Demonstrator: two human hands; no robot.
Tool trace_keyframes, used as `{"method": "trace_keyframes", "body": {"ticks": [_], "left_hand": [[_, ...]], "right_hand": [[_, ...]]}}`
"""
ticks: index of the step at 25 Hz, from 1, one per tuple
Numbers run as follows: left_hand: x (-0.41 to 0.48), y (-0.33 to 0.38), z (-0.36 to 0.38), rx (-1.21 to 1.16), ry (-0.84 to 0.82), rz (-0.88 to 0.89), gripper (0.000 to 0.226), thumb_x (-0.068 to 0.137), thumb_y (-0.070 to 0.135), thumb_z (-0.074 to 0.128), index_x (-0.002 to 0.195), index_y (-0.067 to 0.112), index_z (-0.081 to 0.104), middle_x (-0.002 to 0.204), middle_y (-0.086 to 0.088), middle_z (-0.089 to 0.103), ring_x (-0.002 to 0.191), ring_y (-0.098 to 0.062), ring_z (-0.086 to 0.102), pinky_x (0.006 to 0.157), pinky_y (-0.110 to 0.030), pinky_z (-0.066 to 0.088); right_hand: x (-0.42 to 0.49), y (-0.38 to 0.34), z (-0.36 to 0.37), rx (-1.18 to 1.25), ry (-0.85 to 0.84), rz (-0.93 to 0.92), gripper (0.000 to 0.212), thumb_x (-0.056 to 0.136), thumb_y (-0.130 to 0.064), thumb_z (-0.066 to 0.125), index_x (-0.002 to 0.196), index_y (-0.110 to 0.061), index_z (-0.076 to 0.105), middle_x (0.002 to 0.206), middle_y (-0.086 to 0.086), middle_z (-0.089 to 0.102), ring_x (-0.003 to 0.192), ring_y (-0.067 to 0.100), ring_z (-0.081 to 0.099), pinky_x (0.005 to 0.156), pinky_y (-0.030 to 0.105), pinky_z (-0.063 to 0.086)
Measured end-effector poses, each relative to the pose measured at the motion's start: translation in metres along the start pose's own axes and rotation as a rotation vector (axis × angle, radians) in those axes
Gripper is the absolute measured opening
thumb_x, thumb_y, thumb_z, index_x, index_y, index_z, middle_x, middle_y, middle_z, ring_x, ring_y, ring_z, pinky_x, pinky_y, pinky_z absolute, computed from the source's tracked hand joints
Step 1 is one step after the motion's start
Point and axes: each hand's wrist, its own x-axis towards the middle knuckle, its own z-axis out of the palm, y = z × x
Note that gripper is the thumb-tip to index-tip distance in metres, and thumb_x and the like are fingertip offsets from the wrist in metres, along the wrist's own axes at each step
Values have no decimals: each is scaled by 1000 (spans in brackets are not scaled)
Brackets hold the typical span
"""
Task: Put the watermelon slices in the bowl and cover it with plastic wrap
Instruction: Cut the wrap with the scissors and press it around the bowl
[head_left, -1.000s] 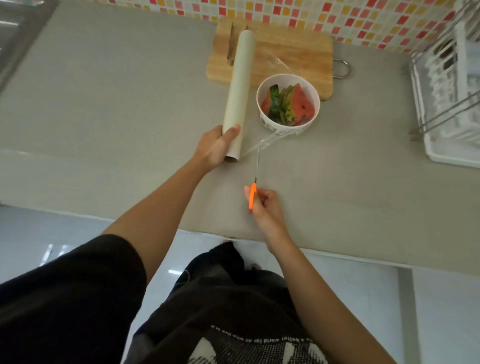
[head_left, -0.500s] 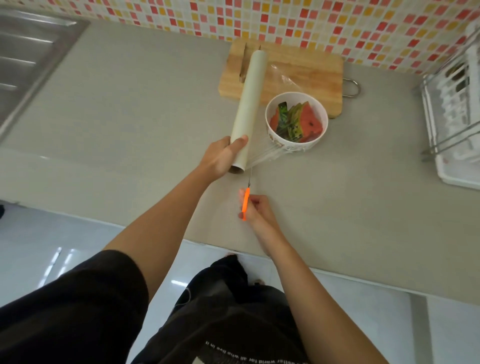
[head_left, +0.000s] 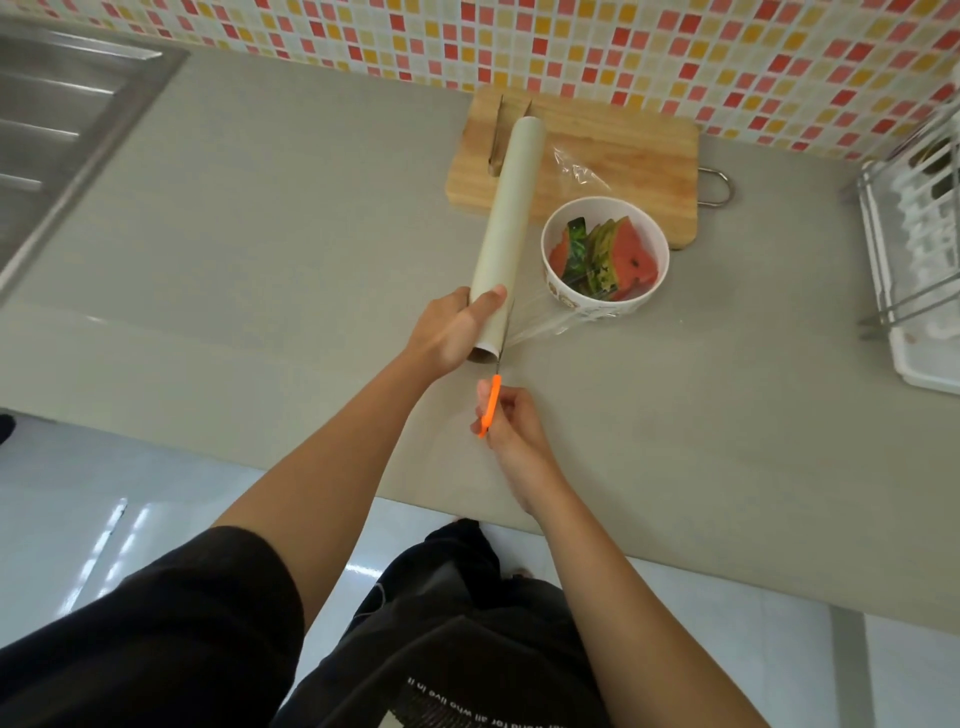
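Judging from the scene, more than half done: watermelon slices (head_left: 605, 257) already inside the white bowl (head_left: 652, 299), standing on edge, red flesh and green rind both showing, none left on the wooden cutting board (head_left: 623, 150) behind it. Bowl on the grey counter (head_left: 260, 234), right of centre, just in front of the near edge of the board and partly over it in this view. Still open on top, as far as visible; a sheet of plastic wrap (head_left: 540, 327) stretched from the roll (head_left: 506, 228) toward the near left side of the bowl, touching its wall there, with another loose crumpled part lying on the board beyond the bowl. Left to do, probably: cutting the sheet free, then pulling it over the rim and pressing it down. Left hand (head_left: 452, 332) wrapped around the near end of the roll, thumb across the top, other fingers curled under and mostly hidden. Right hand (head_left: 511, 421) closed around the orange handle of scissors (head_left: 491, 402), fingers bent together; blades very thin, reaching up to the film right beside the roll, cannot tell if spread or closed. Long axis of the roll running from near to far, leaning a little to the right, far end over the board, near open end toward the person.
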Motion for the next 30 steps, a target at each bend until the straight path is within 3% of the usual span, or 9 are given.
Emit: {"method": "trace_keyframes", "body": {"ticks": [2,4,8,10,12,16,20,27,30], "left_hand": [[0,-1,-1,3,1,6,65,71,68,45,103,14,61,99,-11,67,88,-32,67,86,-51,53],[0,-1,-2,-6,-3,11,63,73,67,45,102,13,60,98,-12,67,87,-32,67,85,-52,53],[0,-1,-2,12,-12,21,60,75,66,43,98,13,59,96,-11,66,87,-31,66,84,-50,53],[0,-3,-2,30,-6,37,56,77,66,40,92,15,58,91,-8,65,85,-29,64,77,-43,52],[1,-5,-2,34,-3,51,55,79,66,38,91,16,57,89,-5,63,82,-26,62,71,-37,48],[3,-8,-1,40,-2,60,59,81,66,36,98,14,58,97,-9,65,91,-29,62,83,-43,49],[4,-10,0,25,-13,51,63,78,68,35,99,14,59,98,-8,66,92,-28,63,85,-43,49],[11,-11,-4,42,-24,66,61,78,67,35,102,15,58,96,-6,66,89,-26,63,84,-44,51],[13,-14,-5,45,-27,68,60,79,67,35,100,16,58,95,-6,66,89,-25,63,83,-43,51]], "right_hand": [[1,6,-5,12,-18,-17,7,92,-13,55,95,-15,50,83,-9,56,70,-4,58,67,13,47],[2,8,-9,17,-41,-12,7,91,-13,56,95,-16,50,85,-7,56,68,-9,58,67,12,47],[11,-3,-7,-23,-5,51,29,86,-48,56,95,-21,51,83,-9,57,61,-4,57,58,9,43],[17,-9,-6,-56,9,30,33,85,-53,54,94,-22,51,81,-13,57,61,-5,57,59,8,43],[20,-14,-6,-76,20,1,29,87,-50,52,94,-21,50,80,-14,57,62,-5,57,62,9,44],[25,-21,-7,-115,40,-25,24,89,-43,52,93,-19,50,80,-10,57,60,-6,56,60,5,43],[36,-31,-9,-163,40,-39,26,91,-41,51,91,-15,48,78,-9,56,59,-16,53,56,0,37],[59,-39,-12,-207,22,-39,33,90,-52,45,86,-19,48,77,-4,56,59,-11,53,55,1,37],[71,-43,-14,-185,20,-71,31,90,-48,47,84,-18,47,75,-3,55,58,-7,53,57,4,40]]}}
